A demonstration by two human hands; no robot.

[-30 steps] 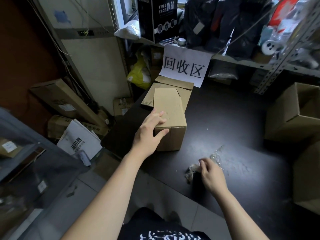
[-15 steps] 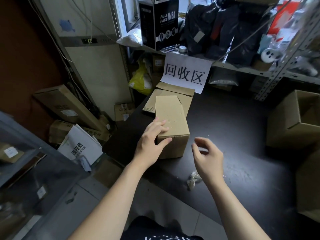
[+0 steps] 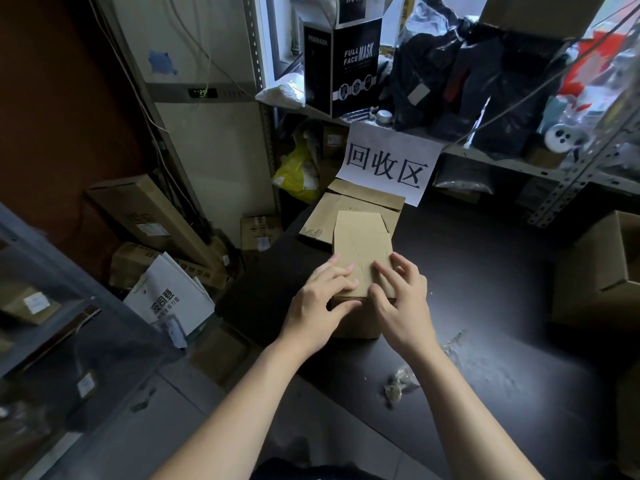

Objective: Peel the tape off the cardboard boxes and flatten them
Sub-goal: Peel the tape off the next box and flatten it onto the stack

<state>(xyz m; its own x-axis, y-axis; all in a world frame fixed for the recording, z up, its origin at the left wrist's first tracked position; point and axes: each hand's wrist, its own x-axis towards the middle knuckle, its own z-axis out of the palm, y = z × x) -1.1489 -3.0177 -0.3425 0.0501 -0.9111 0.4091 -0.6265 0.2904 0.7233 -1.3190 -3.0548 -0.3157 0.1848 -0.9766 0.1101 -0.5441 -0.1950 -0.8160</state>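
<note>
Two hands, fingers loosely spread, nothing clasped | left hand (image 3: 318,306), right hand (image 3: 398,306) rest on near end of small brown cardboard box (image 3: 362,244) | long axis runs straight away | equally near

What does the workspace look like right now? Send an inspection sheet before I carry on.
Surface: dark table, pale smears near its front.
Job's things: small cardboard box upright, top flap down; flattened cardboard behind it; open box at right.
Clutter: crumpled tape wads on table.
Grippers: left hand and right hand both rest fingers on that box's top.
Cables: white cables down the left wall.
Surroundings: paper sign, crowded shelf, floor boxes at left.
</note>
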